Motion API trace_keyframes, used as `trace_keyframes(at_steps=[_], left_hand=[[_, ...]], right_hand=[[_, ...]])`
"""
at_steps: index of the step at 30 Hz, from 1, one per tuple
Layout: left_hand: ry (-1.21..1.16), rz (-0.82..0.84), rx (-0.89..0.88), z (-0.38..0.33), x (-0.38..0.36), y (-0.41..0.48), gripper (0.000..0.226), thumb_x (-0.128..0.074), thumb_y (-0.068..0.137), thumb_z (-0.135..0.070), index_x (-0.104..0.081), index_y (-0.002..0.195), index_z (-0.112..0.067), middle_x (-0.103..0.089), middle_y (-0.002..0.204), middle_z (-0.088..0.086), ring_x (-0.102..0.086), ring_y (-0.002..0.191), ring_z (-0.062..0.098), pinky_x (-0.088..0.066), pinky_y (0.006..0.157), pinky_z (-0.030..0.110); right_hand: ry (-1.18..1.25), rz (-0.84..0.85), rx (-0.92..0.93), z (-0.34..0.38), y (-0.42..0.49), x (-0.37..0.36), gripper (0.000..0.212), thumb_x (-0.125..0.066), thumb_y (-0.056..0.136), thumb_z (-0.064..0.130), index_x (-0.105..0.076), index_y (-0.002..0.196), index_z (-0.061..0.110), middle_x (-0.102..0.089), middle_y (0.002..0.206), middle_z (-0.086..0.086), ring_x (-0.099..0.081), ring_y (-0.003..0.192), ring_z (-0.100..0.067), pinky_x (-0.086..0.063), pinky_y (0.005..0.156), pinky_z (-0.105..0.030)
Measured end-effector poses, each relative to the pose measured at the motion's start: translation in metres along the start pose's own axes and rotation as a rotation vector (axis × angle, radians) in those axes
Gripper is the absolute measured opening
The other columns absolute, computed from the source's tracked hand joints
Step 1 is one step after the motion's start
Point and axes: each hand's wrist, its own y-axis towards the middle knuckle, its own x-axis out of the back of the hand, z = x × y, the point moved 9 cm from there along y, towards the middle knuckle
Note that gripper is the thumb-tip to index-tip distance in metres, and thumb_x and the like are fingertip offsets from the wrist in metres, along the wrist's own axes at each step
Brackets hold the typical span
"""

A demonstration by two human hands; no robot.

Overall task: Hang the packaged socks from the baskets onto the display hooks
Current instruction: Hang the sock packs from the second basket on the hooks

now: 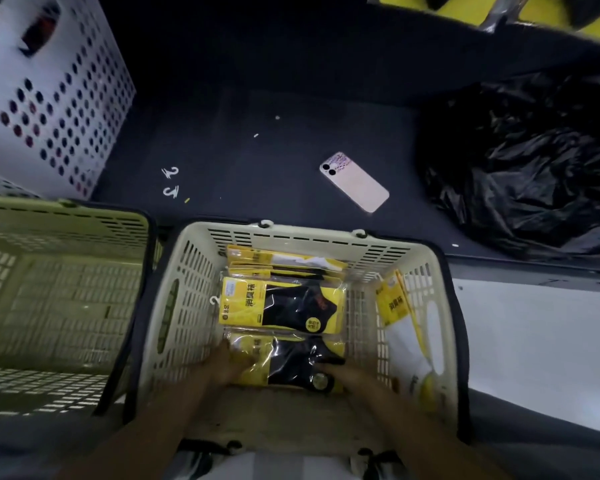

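A cream plastic basket [191,296] in front of me holds several yellow packs of black socks. One pack [284,304] lies flat in the middle, with more stacked behind it. The nearest sock pack [291,362] lies at the basket's near end. My left hand [222,367] grips its left end and my right hand [343,374] grips its right end. More yellow packs [394,303] lean against the basket's right wall. Yellow packaging [465,10] shows at the top right; no hooks can be made out there.
A second basket [59,292] stands at the left with nothing in it. A white perforated crate [49,98] is at the far left. On the dark floor lie a pink phone [354,181], two loose white hooks [170,181] and a black plastic bag [527,157].
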Motion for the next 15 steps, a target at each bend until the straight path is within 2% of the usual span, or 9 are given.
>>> trace_keyframes(at_steps=[2, 4, 7, 10, 11, 13, 15], left_hand=[[-0.039, -0.019, -0.006, 0.002, 0.001, 0.003, 0.089, -0.07, 0.083, -0.037, -0.017, 0.149, -0.007, -0.027, 0.154, 0.013, -0.032, 0.138, 0.029, -0.034, 0.11, 0.04], [-0.068, -0.043, 0.039, 0.003, 0.004, 0.003, 0.087, -0.067, 0.084, -0.041, -0.019, 0.149, -0.007, -0.023, 0.156, 0.012, -0.029, 0.14, 0.029, -0.033, 0.109, 0.034], [-0.07, 0.003, 0.131, 0.007, 0.004, -0.001, 0.089, -0.055, 0.087, -0.055, -0.012, 0.152, -0.011, -0.013, 0.159, 0.009, -0.02, 0.144, 0.029, -0.024, 0.114, 0.041], [-0.03, 0.039, 0.137, 0.0, 0.008, -0.017, 0.086, -0.049, 0.088, -0.059, -0.012, 0.152, -0.015, -0.012, 0.16, 0.009, -0.018, 0.145, 0.03, -0.021, 0.116, 0.044], [0.002, 0.042, 0.135, -0.004, 0.01, -0.026, 0.086, -0.049, 0.088, -0.061, -0.015, 0.152, -0.016, -0.013, 0.159, 0.01, -0.019, 0.144, 0.03, -0.022, 0.116, 0.044], [0.031, 0.04, 0.13, -0.018, 0.018, -0.044, 0.084, -0.05, 0.085, -0.064, -0.023, 0.15, -0.019, -0.021, 0.157, 0.012, -0.025, 0.142, 0.031, -0.025, 0.114, 0.046], [-0.037, 0.081, 0.095, -0.042, 0.026, -0.069, 0.078, -0.054, 0.084, -0.062, -0.034, 0.145, -0.018, -0.034, 0.151, 0.012, -0.038, 0.134, 0.031, -0.035, 0.108, 0.043]], right_hand=[[0.066, 0.033, -0.037, -0.002, -0.002, -0.003, 0.05, -0.074, 0.081, 0.017, -0.057, 0.127, 0.004, -0.06, 0.129, -0.016, -0.059, 0.114, -0.029, -0.05, 0.094, -0.039], [0.062, 0.081, -0.051, -0.001, -0.005, -0.007, 0.054, -0.074, 0.082, 0.021, -0.054, 0.13, 0.005, -0.057, 0.134, -0.013, -0.055, 0.12, -0.028, -0.044, 0.103, -0.04], [-0.013, 0.14, -0.02, 0.009, -0.017, -0.008, 0.056, -0.074, 0.08, 0.031, -0.053, 0.129, 0.013, -0.056, 0.132, -0.002, -0.051, 0.12, -0.02, -0.04, 0.105, -0.036], [-0.025, 0.128, 0.006, 0.021, -0.037, 0.003, 0.063, -0.078, 0.071, 0.04, -0.056, 0.124, 0.016, -0.055, 0.134, -0.008, -0.051, 0.12, -0.024, -0.04, 0.106, -0.04], [-0.041, 0.121, 0.032, 0.028, -0.046, 0.007, 0.063, -0.079, 0.069, 0.042, -0.057, 0.123, 0.017, -0.054, 0.135, -0.007, -0.05, 0.121, -0.024, -0.04, 0.105, -0.039], [-0.069, 0.107, 0.088, 0.048, -0.067, 0.018, 0.077, -0.081, 0.064, 0.045, -0.053, 0.13, 0.016, -0.053, 0.134, -0.002, -0.048, 0.126, -0.025, -0.037, 0.107, -0.038], [-0.083, 0.086, 0.149, 0.073, -0.095, 0.033, 0.085, -0.083, 0.06, 0.046, -0.051, 0.133, 0.017, -0.053, 0.134, 0.001, -0.046, 0.13, -0.024, -0.035, 0.109, -0.04]])
